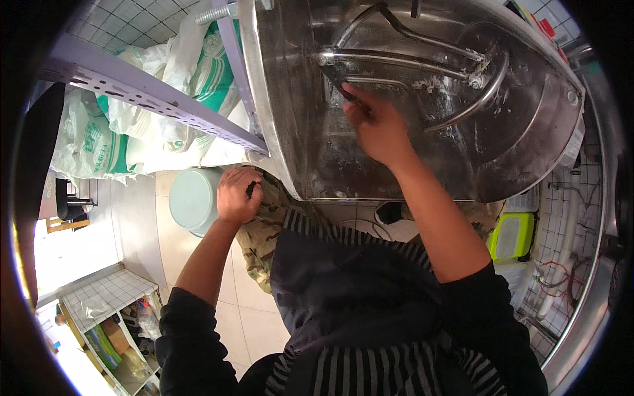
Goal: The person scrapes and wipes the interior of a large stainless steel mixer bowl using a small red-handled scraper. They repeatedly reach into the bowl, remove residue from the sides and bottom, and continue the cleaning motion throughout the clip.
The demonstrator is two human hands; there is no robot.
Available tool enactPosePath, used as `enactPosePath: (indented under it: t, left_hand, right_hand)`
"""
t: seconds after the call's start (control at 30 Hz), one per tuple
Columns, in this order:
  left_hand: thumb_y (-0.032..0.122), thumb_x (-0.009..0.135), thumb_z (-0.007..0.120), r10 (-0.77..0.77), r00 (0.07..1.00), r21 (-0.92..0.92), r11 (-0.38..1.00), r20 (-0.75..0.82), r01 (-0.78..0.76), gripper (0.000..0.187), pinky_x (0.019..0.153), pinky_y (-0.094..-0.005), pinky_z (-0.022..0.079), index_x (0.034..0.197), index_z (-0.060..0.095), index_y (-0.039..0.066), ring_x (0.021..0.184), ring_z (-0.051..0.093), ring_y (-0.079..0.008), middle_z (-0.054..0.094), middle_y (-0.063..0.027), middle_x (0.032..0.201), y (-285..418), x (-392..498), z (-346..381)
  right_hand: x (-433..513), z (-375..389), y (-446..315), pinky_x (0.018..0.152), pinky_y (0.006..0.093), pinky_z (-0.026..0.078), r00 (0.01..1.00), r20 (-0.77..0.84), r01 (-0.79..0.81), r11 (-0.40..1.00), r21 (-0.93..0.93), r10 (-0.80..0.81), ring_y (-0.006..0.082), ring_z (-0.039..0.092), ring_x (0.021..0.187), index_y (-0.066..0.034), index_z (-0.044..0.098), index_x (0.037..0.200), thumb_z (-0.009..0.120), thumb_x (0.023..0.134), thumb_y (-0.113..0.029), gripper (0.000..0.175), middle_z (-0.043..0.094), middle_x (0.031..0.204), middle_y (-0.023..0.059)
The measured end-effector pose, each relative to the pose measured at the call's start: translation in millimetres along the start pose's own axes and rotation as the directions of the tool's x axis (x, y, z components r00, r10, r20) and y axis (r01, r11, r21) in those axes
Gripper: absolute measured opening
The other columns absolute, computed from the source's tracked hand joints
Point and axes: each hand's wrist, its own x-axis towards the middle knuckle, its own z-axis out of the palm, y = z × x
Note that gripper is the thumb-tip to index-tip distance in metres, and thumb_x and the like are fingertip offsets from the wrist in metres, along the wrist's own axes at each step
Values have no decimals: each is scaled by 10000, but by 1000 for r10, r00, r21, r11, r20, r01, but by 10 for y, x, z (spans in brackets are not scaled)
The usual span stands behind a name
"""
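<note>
A large stainless steel mixing trough (pixel 376 163) fills the upper part of the view, with floury residue on its inner walls. Curved metal agitator bars (pixel 406 60) run across the inside. My right hand (pixel 379 126) reaches into it and grips a dark, flat scraper-like tool (pixel 337 81), whose far end lies near the left end of the agitator. On my camouflage-clad knee rests my left hand (pixel 240 194), its fingers curled. A small black patch shows between thumb and fingers; whether it is a held object is unclear.
A pale green lidded bucket (pixel 194 200) stands beside my left knee. White and green sacks (pixel 148 123) lie behind a perforated purple metal rail (pixel 163 106). At right is a lime-green bin (pixel 512 236); at lower left, a tiled shelf unit (pixel 111 297).
</note>
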Motion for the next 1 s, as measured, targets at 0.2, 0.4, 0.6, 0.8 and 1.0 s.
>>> enactPosePath:
  t: [0.2, 0.4, 0.6, 0.8, 1.0]
  left_hand:
    - [118, 802, 654, -4, 1000, 26, 1000, 8, 4, 126, 1091, -506, 466, 909, 694, 67, 1065, 694, -330, 763, -92, 1041, 0, -21, -3]
    - [110, 800, 656, -29, 999, 20, 999, 19, 29, 132, 1083, -503, 469, 920, 693, 68, 1059, 695, -330, 760, -89, 1045, -5, -14, 16]
    - [94, 789, 660, -31, 999, 20, 999, 33, 31, 149, 1085, -541, 454, 927, 680, 41, 1037, 671, -397, 727, -150, 1003, -41, -58, 40]
    - [120, 805, 674, -40, 999, 89, 995, 31, 37, 187, 970, -525, 497, 953, 708, 10, 1040, 647, -450, 722, -206, 1014, -50, -43, 66]
    - [146, 818, 682, -32, 999, 103, 994, 36, 28, 180, 901, -537, 506, 916, 703, -4, 980, 641, -457, 707, -226, 972, -112, -68, 91]
  right_hand:
    - [86, -80, -248, 863, 461, 565, 989, 44, -133, 978, -161, 141, 378, 731, 964, -79, 617, 1430, 581, 1026, -213, 427, 738, 1000, 228]
    - [-72, 53, -427, 822, 487, 600, 988, 139, 25, 820, -572, 67, 377, 738, 944, -85, 595, 1449, 671, 951, -206, 518, 736, 1048, 223]
    - [-117, -98, -264, 816, 495, 607, 983, 176, 72, 790, -608, 46, 354, 732, 958, -146, 568, 1482, 682, 920, -154, 573, 711, 1135, 181]
    - [-62, -34, -146, 769, 504, 587, 993, 106, 106, 816, -568, -55, 356, 718, 909, -187, 590, 1471, 632, 955, -155, 519, 723, 1036, 135]
    - [-88, -94, -77, 817, 482, 599, 993, 107, 97, 866, -490, -51, 342, 721, 1036, -193, 589, 1467, 688, 868, -143, 609, 724, 1205, 171]
